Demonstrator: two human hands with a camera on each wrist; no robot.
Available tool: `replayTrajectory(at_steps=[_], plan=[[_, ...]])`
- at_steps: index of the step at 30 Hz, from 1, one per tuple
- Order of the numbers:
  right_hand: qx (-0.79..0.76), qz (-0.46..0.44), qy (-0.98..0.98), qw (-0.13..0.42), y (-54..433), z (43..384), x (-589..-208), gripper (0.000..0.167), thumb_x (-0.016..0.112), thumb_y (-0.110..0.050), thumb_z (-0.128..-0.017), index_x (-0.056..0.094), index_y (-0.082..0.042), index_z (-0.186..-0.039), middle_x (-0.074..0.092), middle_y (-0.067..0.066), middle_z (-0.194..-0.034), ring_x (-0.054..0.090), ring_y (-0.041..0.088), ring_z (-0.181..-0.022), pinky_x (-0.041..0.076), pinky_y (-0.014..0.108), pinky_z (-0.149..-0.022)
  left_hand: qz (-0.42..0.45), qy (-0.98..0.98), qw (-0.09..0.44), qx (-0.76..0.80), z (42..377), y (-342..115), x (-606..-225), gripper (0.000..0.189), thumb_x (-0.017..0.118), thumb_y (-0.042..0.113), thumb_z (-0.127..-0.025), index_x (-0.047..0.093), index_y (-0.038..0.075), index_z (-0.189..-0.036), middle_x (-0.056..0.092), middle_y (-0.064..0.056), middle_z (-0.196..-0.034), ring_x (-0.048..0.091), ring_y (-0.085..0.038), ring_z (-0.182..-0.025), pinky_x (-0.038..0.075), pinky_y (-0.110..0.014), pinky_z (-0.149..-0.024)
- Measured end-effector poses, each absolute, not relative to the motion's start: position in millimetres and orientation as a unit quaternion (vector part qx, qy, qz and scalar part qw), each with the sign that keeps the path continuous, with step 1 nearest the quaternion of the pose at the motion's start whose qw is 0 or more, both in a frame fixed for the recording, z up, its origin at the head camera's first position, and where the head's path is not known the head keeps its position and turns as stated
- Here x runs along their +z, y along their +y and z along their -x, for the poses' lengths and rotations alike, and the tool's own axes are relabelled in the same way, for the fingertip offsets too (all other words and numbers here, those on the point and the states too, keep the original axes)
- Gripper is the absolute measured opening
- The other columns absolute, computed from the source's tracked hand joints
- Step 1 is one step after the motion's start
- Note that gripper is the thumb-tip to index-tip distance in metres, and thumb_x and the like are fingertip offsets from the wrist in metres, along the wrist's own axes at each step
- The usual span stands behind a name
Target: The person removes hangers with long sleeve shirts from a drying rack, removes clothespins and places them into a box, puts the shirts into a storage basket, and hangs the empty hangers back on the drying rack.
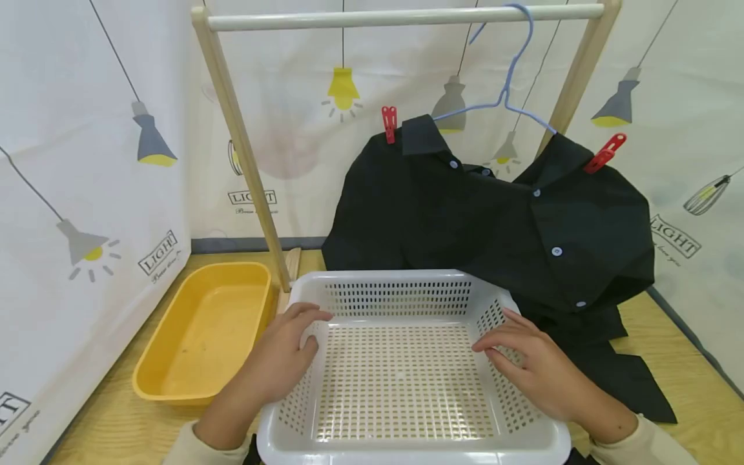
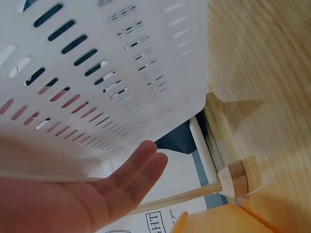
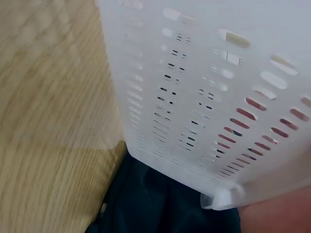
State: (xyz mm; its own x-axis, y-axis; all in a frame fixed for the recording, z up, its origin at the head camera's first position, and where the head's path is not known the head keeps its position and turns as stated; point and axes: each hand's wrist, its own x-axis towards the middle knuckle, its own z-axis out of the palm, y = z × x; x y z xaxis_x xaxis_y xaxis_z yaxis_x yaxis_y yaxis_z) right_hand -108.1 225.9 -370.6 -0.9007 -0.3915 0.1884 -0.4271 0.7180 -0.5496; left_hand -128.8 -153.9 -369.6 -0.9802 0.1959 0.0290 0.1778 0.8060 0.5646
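Observation:
A white perforated plastic basket (image 1: 407,455) sits on the table in front of me, with nothing in it. At its left rim is my left hand (image 1: 285,352), thumb over the inside. The left wrist view shows two fairly straight fingers (image 2: 141,170) outside the basket wall. My right hand (image 1: 531,361) lies over the right rim, its fingers loosely bent above the inside; in the right wrist view only some skin shows below the rim. Behind the basket, a black shirt (image 1: 465,219) hangs on a blue hanger (image 1: 506,90) with two red clothespins (image 1: 389,124) at its shoulders.
A yellow tub (image 1: 203,336) stands left of the basket. The wooden rack's white bar (image 1: 349,19) crosses above, and its left post (image 1: 250,161) comes down behind the tub and basket. Black cloth (image 1: 628,381) lies on the table (image 1: 692,361) at right.

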Motion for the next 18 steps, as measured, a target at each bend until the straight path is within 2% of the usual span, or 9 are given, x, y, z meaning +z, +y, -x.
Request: replayTrajectory(at_steps=[1,3,4,6,8,12,16,18], plan=[[0.299,-0.220,-0.928,0.035,225.9,107.0,-369.6,0.022,0.071,-0.009,-0.091,0.075,-0.027,-0.103,0.071,-0.017,-0.106,0.065,0.019,-0.115,0.014,0.014,-0.120,-0.096,0.951,0.016,0.294,128.8,-153.3,-369.0,0.033,0.056,0.013,-0.097,0.065,0.020,-0.128,0.053,-0.004,-0.143,0.049,-0.032,-0.134,0.038,-0.059,-0.111],[0.278,-0.231,-0.931,0.059,226.4,104.7,-366.9,0.023,0.072,-0.009,-0.091,0.074,-0.028,-0.103,0.070,-0.018,-0.107,0.065,0.017,-0.113,0.032,0.020,-0.116,-0.090,0.952,0.019,0.291,128.9,-152.8,-367.8,0.032,0.056,0.014,-0.097,0.066,0.020,-0.127,0.053,-0.003,-0.143,0.050,-0.031,-0.134,0.039,-0.059,-0.111],[0.265,-0.241,-0.930,0.077,226.7,104.1,-365.8,0.024,0.073,-0.009,-0.089,0.074,-0.029,-0.103,0.069,-0.019,-0.107,0.064,0.015,-0.111,0.040,0.022,-0.111,-0.086,0.953,0.022,0.290,128.7,-153.0,-368.5,0.031,0.057,0.016,-0.097,0.066,0.020,-0.127,0.053,-0.003,-0.143,0.050,-0.031,-0.135,0.039,-0.058,-0.111],[0.249,-0.258,-0.925,0.125,229.1,103.2,-360.6,0.029,0.075,-0.006,-0.087,0.073,-0.029,-0.105,0.069,-0.018,-0.108,0.062,0.007,-0.107,0.048,0.020,-0.100,-0.081,0.954,0.026,0.289,128.2,-153.4,-369.3,0.030,0.058,0.018,-0.098,0.066,0.021,-0.127,0.053,-0.003,-0.144,0.049,-0.030,-0.135,0.039,-0.058,-0.111],[0.257,-0.277,-0.907,0.186,233.7,103.8,-350.8,0.034,0.077,0.000,-0.082,0.074,-0.025,-0.106,0.070,-0.013,-0.108,0.059,0.002,-0.105,0.048,0.013,-0.092,-0.082,0.953,0.027,0.289,128.5,-153.6,-369.9,0.030,0.058,0.019,-0.099,0.065,0.021,-0.128,0.052,-0.003,-0.144,0.049,-0.030,-0.135,0.039,-0.058,-0.111],[0.309,-0.288,-0.854,0.304,246.4,112.1,-319.6,0.034,0.074,0.009,-0.079,0.076,-0.012,-0.106,0.071,0.001,-0.107,0.057,-0.002,-0.109,0.038,0.006,-0.099,-0.086,0.952,0.026,0.294,129.1,-153.7,-369.8,0.030,0.058,0.020,-0.099,0.065,0.021,-0.128,0.053,-0.002,-0.143,0.049,-0.029,-0.135,0.039,-0.058,-0.111],[0.309,-0.257,-0.828,0.391,260.6,125.0,-286.8,0.017,0.068,-0.002,-0.088,0.076,-0.003,-0.103,0.071,0.010,-0.104,0.055,-0.005,-0.112,0.038,0.010,-0.102,-0.082,0.952,0.027,0.294,129.6,-153.8,-369.2,0.029,0.058,0.019,-0.100,0.065,0.022,-0.128,0.053,-0.001,-0.142,0.050,-0.029,-0.134,0.039,-0.058,-0.111],[0.295,-0.222,-0.828,0.421,268.5,130.1,-273.7,0.018,0.066,-0.006,-0.091,0.075,0.000,-0.105,0.070,0.016,-0.104,0.053,-0.005,-0.112,0.036,0.009,-0.102,-0.082,0.952,0.027,0.294,129.5,-153.6,-369.0,0.029,0.058,0.019,-0.099,0.065,0.022,-0.127,0.053,-0.001,-0.142,0.050,-0.028,-0.133,0.040,-0.058,-0.111]])
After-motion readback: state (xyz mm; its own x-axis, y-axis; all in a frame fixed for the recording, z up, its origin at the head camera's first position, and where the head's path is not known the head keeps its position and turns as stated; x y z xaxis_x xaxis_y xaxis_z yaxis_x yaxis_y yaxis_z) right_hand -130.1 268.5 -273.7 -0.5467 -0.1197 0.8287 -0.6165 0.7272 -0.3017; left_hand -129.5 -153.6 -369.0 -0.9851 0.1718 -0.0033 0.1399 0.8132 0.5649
